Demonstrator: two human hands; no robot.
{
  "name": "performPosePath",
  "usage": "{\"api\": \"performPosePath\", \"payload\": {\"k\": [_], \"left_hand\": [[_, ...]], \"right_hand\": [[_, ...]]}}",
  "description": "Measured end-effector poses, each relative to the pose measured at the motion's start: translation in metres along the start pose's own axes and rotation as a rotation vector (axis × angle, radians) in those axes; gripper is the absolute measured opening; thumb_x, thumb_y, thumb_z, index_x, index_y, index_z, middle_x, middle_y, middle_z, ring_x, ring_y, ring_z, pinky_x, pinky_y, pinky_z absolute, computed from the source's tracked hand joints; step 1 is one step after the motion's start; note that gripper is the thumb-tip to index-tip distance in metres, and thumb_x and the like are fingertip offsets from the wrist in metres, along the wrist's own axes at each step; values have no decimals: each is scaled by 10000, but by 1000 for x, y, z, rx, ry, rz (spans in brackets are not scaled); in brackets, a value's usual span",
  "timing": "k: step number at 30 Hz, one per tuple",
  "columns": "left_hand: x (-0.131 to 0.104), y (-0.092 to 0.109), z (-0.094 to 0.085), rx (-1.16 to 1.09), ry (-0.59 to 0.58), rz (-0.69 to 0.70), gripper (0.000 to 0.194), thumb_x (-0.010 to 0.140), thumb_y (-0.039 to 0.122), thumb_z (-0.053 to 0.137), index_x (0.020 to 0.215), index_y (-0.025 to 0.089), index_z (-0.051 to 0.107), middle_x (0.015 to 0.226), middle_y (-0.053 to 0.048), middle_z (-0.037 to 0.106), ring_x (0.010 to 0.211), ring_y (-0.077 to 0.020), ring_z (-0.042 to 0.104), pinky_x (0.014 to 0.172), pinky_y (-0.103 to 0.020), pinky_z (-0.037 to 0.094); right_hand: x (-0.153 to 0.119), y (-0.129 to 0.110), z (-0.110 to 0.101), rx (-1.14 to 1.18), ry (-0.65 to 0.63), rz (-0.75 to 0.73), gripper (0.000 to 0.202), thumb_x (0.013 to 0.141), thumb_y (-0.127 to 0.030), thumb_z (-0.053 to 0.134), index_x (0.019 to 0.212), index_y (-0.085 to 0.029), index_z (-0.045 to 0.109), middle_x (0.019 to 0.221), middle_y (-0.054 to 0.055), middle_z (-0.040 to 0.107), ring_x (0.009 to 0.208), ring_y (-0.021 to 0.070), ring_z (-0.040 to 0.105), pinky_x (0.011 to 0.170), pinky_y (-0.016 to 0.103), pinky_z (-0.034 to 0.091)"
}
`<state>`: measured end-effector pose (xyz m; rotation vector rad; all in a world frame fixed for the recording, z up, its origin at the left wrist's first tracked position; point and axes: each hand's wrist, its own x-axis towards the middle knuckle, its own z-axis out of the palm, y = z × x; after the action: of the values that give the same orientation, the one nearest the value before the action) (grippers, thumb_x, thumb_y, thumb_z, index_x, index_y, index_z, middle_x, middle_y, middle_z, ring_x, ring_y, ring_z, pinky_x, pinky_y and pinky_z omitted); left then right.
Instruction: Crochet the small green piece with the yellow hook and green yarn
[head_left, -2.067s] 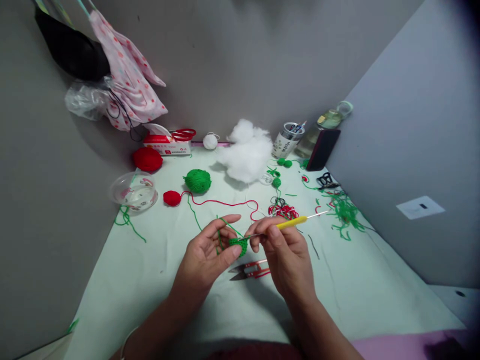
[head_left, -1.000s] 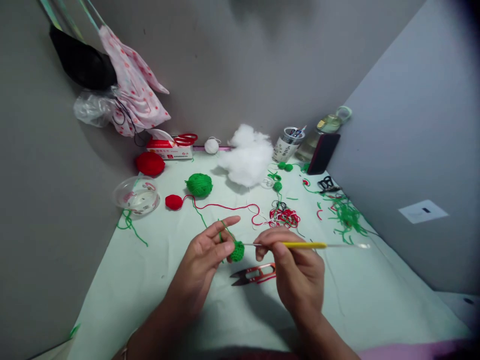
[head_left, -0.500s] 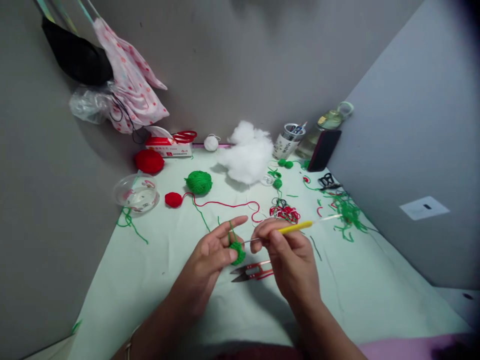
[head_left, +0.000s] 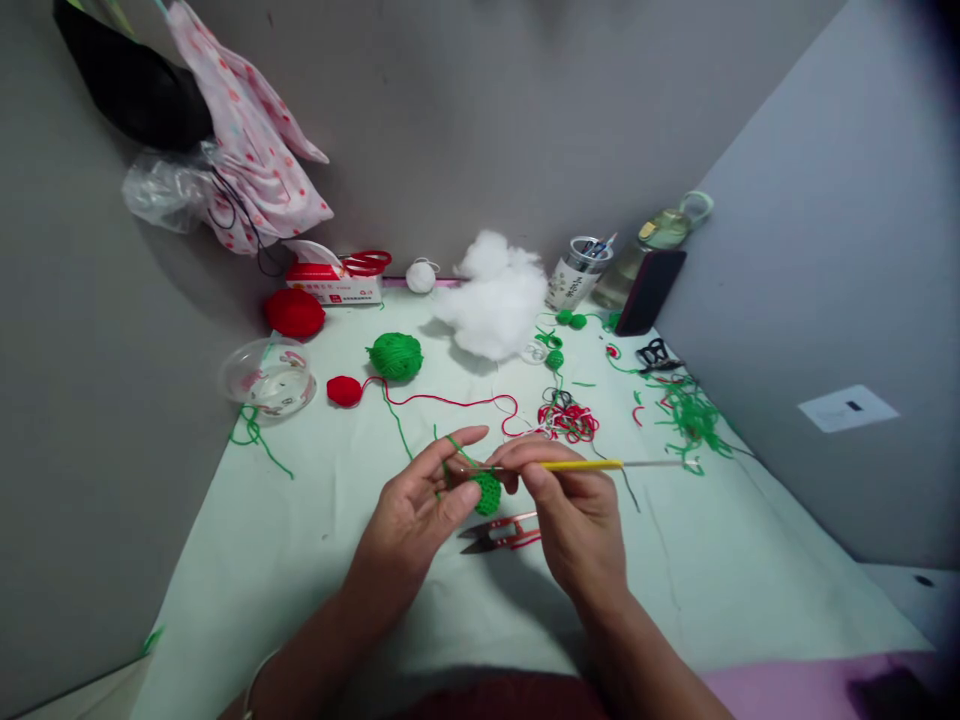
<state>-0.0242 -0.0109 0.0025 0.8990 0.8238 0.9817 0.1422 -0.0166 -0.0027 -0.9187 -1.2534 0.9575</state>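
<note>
A small round piece of green crochet (head_left: 488, 494) is pinched by my left hand (head_left: 409, 510), its index finger stretched out with green yarn running over it. My right hand (head_left: 574, 510) is closed round the yellow handle of a crochet hook (head_left: 581, 465). The hook's thin metal tip lies across the top edge of the crochet piece, close to the left fingers; whether it passes through a stitch I cannot tell. Below the hands, thread snips (head_left: 499, 533) with orange-red handles lie on the table, partly hidden by my right hand.
Behind the hands are a green yarn ball (head_left: 396, 357), a small red yarn ball (head_left: 344, 391) and white stuffing (head_left: 495, 300). A clear plastic bowl (head_left: 270, 380) stands left. Green yarn scraps (head_left: 694, 412) and a leaning phone (head_left: 652, 292) are on the right.
The hook has swung level and its tip has moved left over the crochet piece. The piece has turned and shifted slightly right. My hands are closer together.
</note>
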Motion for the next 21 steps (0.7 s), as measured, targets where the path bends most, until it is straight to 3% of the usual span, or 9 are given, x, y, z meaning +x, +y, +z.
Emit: {"api": "performPosePath", "payload": {"k": [5,10,13,18,21], "left_hand": [[1,0,-4,-29,55,13,468,838,317,867,1289,261,756,914,-10,626,903,-175,621,867,-305,497],[0,1,-3,-34,78,-1,470,831,273,858,1287,252,748,888,1,623,878,-160,614,854,-296,492],[0,1,-2,31,99,32,425,832,241,838,1250,257,764,885,8,629,884,-155,620,878,-297,491],[-1,0,2,198,232,112,411,790,157,822,1191,239,786,841,19,625,862,-153,598,893,-299,478],[-1,-1,4,89,221,69,492,798,187,842,1280,241,756,850,24,624,829,-137,585,854,-280,475]], "right_hand": [[2,3,1,244,10,134,176,1030,-323,645,956,-267,794,903,6,779,727,110,676,674,233,563],[1,-1,1,244,-24,133,218,1065,-325,579,965,-255,759,912,10,775,728,114,696,689,243,588],[-2,-6,0,22,-40,-6,223,1080,-248,530,1018,-253,744,932,16,760,752,122,700,710,260,597],[-8,-9,0,-491,-158,-439,238,1053,-122,488,1152,-203,689,964,75,769,885,182,726,765,315,616],[-14,-3,0,-713,-163,-535,278,1011,-115,580,1224,-240,709,1026,78,782,888,193,731,716,305,621]]}}
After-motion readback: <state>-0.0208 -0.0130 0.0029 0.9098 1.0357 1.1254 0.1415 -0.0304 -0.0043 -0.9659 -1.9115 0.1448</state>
